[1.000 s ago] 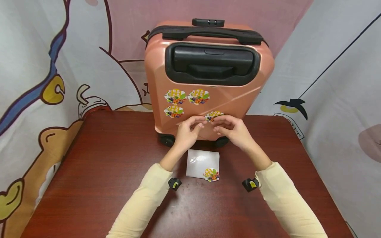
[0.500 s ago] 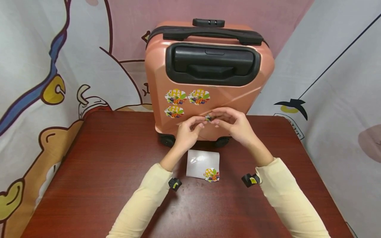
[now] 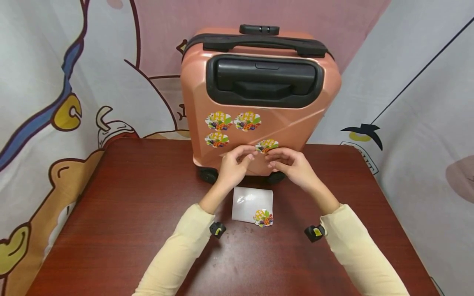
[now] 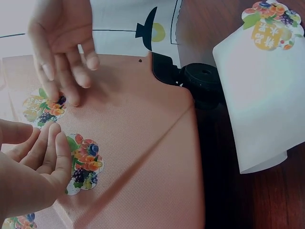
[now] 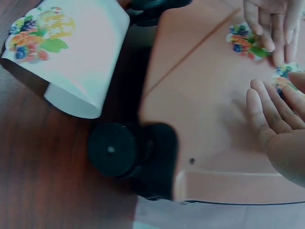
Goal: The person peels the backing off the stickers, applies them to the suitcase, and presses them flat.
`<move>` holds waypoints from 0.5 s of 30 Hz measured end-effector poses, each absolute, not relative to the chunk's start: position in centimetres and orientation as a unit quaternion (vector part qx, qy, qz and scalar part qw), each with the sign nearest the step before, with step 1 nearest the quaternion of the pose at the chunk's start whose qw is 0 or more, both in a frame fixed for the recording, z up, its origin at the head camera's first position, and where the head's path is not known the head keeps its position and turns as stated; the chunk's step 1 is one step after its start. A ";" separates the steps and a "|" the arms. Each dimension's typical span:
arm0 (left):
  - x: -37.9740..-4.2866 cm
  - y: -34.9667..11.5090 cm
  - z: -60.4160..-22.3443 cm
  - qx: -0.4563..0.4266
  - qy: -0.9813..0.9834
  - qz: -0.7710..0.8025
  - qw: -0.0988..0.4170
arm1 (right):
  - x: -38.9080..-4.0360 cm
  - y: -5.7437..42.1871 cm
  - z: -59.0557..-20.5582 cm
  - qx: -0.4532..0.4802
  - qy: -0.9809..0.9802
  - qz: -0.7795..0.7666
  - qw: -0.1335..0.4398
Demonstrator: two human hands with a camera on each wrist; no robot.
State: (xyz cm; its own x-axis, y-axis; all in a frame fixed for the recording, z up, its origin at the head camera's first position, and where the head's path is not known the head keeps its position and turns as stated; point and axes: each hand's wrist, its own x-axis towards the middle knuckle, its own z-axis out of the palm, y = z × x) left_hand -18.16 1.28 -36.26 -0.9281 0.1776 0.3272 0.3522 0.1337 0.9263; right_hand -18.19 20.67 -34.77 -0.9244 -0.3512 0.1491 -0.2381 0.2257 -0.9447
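A rose-gold hard-shell suitcase (image 3: pixel 285 123) stands upright, a fruit-print sticker (image 3: pixel 268 145) low on its front between both hands. My left hand (image 3: pixel 234 164) has its fingertips at that sticker's left edge, thumb apart from the index finger. Just below and right of the sticker is my right hand (image 3: pixel 296 166), fingers gently bent and holding nothing. Three matching stickers show on the upper left, among them an upper-row sticker (image 3: pixel 247 121). The left wrist view also shows a lower sticker (image 4: pixel 85 164) beside the left fingers, mostly hidden behind that hand in the head view.
A white backing sheet (image 3: pixel 246 203), its edge curled, lies on the dark red table (image 3: pixel 148 197) before the suitcase with one sticker (image 3: pixel 263 218) at its corner. Black wheels (image 3: pixel 208 174) sit under the suitcase. A cartoon-printed cloth (image 3: pixel 155 37) hangs behind.
My right hand rose over the sticker between the hands, covering much of it, then drew back down so it shows again. The left hand and suitcase stay in place.
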 end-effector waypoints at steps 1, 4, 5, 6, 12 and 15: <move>-18.2 1.3 -36.2 -0.176 -0.749 -0.635 0.069 | -18.2 20.7 -34.5 -0.189 0.779 -0.596 0.046; -18.1 1.3 -36.2 -0.173 -0.749 -0.636 0.071 | -18.1 20.5 -33.4 -0.196 0.778 -0.596 0.036; -18.1 1.3 -36.2 -0.173 -0.749 -0.636 0.070 | -18.1 20.4 -33.0 -0.200 0.778 -0.595 0.032; -18.1 1.3 -36.2 -0.172 -0.749 -0.636 0.070 | -18.1 20.3 -32.6 -0.205 0.778 -0.594 0.026; -18.1 1.4 -36.1 -0.170 -0.747 -0.639 0.069 | -18.0 19.9 -30.8 -0.234 0.777 -0.584 -0.007; -18.1 1.4 -36.1 -0.169 -0.747 -0.639 0.069 | -17.9 19.9 -30.8 -0.230 0.779 -0.584 -0.006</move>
